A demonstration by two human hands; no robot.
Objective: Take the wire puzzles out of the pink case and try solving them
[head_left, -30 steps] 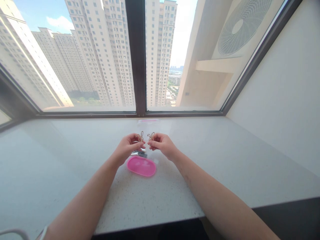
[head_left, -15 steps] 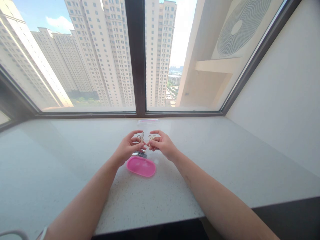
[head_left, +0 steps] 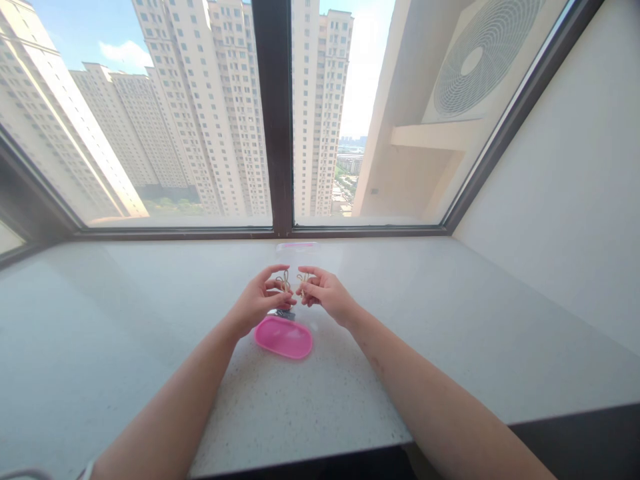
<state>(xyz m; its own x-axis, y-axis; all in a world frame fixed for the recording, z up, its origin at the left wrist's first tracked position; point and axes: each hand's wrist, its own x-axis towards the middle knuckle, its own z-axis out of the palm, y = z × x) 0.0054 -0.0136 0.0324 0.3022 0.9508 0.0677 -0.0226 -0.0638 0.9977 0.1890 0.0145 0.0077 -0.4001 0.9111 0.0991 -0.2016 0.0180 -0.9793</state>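
Note:
My left hand [head_left: 265, 297] pinches a looped, pale gold cord-like piece [head_left: 284, 280] between its fingers. Close to its right, my right hand [head_left: 320, 290] holds a similar looped piece [head_left: 303, 280]. The two hands face each other with a small gap between them. Just below my left hand lie some dark, shiny small items [head_left: 284, 314], too small to make out. In front of them sits a pink oval tray [head_left: 284, 338] with a raised rim.
A clear item with a pink strip [head_left: 297, 247] lies at the back of the speckled white sill [head_left: 310, 400], near the window frame [head_left: 283, 232]. A white wall rises at the right. A pale curved cable-like thing [head_left: 25, 474] shows at the bottom left corner.
The whole view has shifted slightly, so things appear a little lower. Both hands still hold their looped pieces in nearly the same pose.

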